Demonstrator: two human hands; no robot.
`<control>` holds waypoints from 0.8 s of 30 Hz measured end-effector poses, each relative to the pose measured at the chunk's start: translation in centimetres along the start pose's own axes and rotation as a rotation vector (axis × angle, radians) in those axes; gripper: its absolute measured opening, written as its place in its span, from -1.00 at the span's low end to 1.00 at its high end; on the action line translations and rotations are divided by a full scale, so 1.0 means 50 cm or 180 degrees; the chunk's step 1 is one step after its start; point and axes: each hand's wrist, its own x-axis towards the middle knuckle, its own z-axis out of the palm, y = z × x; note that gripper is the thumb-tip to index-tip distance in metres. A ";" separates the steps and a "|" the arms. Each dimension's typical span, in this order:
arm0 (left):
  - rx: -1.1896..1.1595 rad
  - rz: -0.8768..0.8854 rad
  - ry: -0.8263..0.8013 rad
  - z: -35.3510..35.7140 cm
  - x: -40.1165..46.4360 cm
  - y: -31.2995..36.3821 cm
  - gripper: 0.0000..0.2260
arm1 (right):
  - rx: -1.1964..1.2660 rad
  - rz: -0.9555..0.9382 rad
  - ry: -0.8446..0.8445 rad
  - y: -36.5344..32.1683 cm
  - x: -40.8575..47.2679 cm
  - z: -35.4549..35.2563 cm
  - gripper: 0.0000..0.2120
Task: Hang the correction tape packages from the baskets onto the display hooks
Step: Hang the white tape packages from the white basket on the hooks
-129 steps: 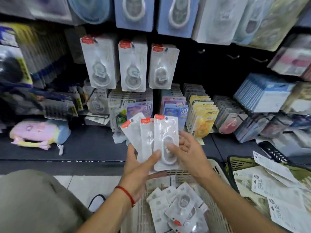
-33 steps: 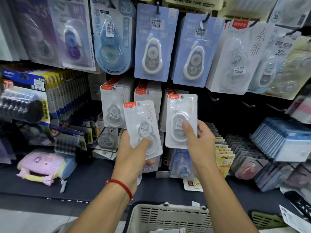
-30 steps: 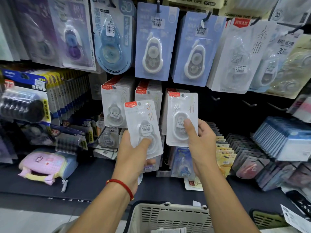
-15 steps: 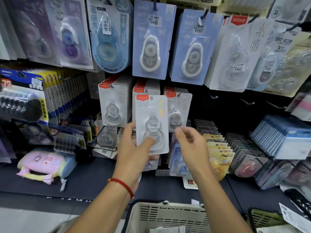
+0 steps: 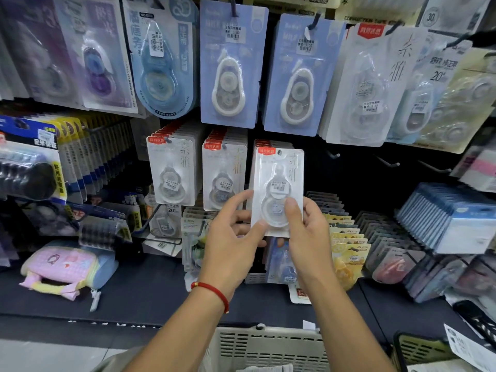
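Observation:
A white correction tape package (image 5: 277, 189) with a red top label is held upright in front of the rightmost of three matching hung stacks. My left hand (image 5: 230, 237) pinches its lower left edge with the thumb on the front. My right hand (image 5: 306, 234) pinches its lower right side, thumb on the clear blister. Its hang hole sits at the hook of the right stack (image 5: 268, 145); whether it is on the hook I cannot tell. Two more stacks (image 5: 171, 170) (image 5: 224, 173) hang to the left. The beige basket (image 5: 265, 347) is below my arms.
Larger blue correction tape cards (image 5: 230, 65) hang on the row above. Bare hooks (image 5: 386, 163) stick out to the right of the stacks. Boxes of small packs (image 5: 346, 237) stand on the dark shelf. A pink pouch (image 5: 67, 267) lies at the left, a green basket (image 5: 424, 347) at lower right.
My right hand hung its package on the right stack and let go. The left hand carried its package rightward to that stack, and now both hands hold it there.

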 end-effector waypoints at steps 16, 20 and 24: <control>0.2739 0.1295 0.0426 -0.057 0.056 -0.016 -0.51 | -0.3093 -0.1777 -0.0013 0.049 -0.012 -0.027 -0.58; 0.3523 0.1624 0.0211 -0.092 0.097 -0.017 -0.34 | -0.3954 -0.2171 -0.0252 0.057 0.025 0.009 -0.49; 0.3688 0.1566 -0.0106 -0.116 0.123 -0.030 -0.20 | -0.4376 -0.2205 -0.0132 0.074 0.066 0.028 -0.50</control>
